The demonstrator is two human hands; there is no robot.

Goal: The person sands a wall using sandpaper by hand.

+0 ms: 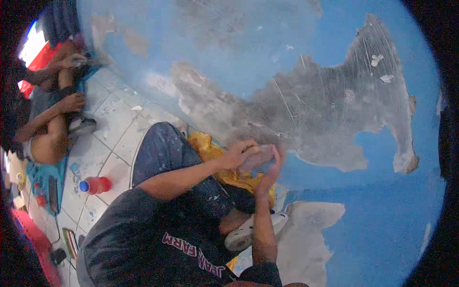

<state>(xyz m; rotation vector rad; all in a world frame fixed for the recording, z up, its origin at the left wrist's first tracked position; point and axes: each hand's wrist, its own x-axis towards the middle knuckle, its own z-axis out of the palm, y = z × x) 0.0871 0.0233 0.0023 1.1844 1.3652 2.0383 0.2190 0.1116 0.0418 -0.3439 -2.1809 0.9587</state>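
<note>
Both my hands are raised in front of a blue painted wall (358, 193) with bare grey patches (322, 97). Between them is a thin flat piece (256, 159), greyish with some blue; blur hides exactly what it is. My left hand (239, 153) grips its left side with bent fingers. On the right side, my right hand (269, 175) holds it with the fingers up along its edge. Below the hands lies a crumpled yellow cloth or sheet (204, 143), partly covered by my arms and dark trouser leg (161, 154).
A red bottle with a blue cap (96, 185) is on the white tiled floor (114, 140), among paint flakes. At the left, another person's hand (73, 61) holds a thin tool against the wall. A white shoe (240, 235) is beside my right forearm. A teal sheet or bag (41, 175) lies farther left.
</note>
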